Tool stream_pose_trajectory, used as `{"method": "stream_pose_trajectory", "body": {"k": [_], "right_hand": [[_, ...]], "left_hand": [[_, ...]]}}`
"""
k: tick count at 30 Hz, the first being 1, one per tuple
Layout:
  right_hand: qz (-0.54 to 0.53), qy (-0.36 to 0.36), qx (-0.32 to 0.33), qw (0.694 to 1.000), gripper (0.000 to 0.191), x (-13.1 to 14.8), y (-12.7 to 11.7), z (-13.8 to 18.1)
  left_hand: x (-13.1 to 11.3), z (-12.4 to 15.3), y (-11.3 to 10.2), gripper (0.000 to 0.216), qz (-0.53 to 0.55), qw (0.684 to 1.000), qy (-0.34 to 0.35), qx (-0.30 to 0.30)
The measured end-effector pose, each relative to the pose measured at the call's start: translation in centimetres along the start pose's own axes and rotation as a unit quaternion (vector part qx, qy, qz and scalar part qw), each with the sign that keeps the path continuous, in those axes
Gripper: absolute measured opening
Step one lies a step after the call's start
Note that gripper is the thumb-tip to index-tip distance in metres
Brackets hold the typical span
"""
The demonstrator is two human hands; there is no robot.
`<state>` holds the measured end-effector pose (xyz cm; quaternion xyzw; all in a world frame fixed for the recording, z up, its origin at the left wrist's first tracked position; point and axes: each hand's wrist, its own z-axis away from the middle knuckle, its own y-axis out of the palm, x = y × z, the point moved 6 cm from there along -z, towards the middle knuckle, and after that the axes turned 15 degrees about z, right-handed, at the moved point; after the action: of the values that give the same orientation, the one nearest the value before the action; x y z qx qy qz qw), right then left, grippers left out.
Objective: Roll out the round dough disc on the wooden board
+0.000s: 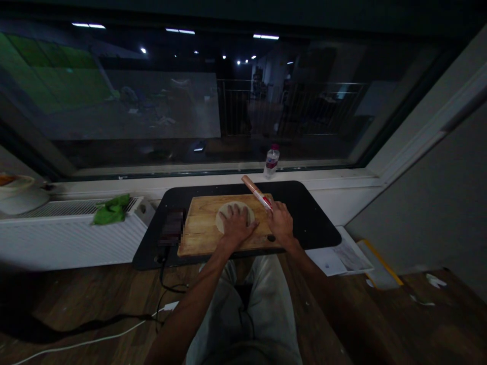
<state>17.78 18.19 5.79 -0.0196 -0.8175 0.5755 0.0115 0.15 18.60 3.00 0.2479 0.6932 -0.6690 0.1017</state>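
Observation:
A flat round of pale dough (228, 209) lies on a wooden board (198, 228), which rests on a black low table (312, 213). My left hand (236, 224) lies flat on the dough with its fingers spread. My right hand (280, 221) is closed round the near end of a wooden rolling pin (255, 191), which slants up and away to the left over the board's far right corner.
A small water bottle (271, 161) stands on the window sill behind the table. A green cloth (111, 209) lies on the white radiator at left. Papers (344, 256) lie on the floor at right; cables (114, 324) trail across the wooden floor.

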Motion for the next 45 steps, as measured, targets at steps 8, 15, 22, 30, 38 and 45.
{"method": "stream_pose_trajectory", "body": {"k": [8, 15, 22, 30, 38, 45], "right_hand": [[0.002, -0.001, -0.001, 1.0, 0.057, -1.1, -0.2, 1.2], [-0.025, -0.033, 0.009, 0.999, 0.048, -0.5, -1.1, 1.6], [-0.06, -0.112, 0.046, 0.991, 0.049, 1.9, -0.7, 2.7], [-0.08, -0.282, 0.063, 0.954, 0.046, 6.6, 0.9, 4.8], [-0.014, -0.193, -0.027, 0.981, 0.047, 7.8, 0.8, 5.1], [0.008, -0.182, -0.031, 0.983, 0.057, 6.9, 3.8, -0.7]], "left_hand": [[0.6, -0.8, 0.3, 0.067, -0.016, 0.998, 0.044, 0.045], [4.5, 1.1, -2.1, 0.058, -0.013, 0.974, 0.187, 0.13], [6.1, 3.9, -6.1, 0.051, 0.046, 0.957, 0.208, 0.196], [8.2, 2.3, -9.0, 0.04, -0.007, 0.987, 0.122, -0.101], [10.7, 1.3, -5.1, 0.048, -0.069, 0.988, 0.105, -0.086], [9.8, 2.5, -5.6, 0.055, -0.08, 0.99, 0.059, -0.104]]}}
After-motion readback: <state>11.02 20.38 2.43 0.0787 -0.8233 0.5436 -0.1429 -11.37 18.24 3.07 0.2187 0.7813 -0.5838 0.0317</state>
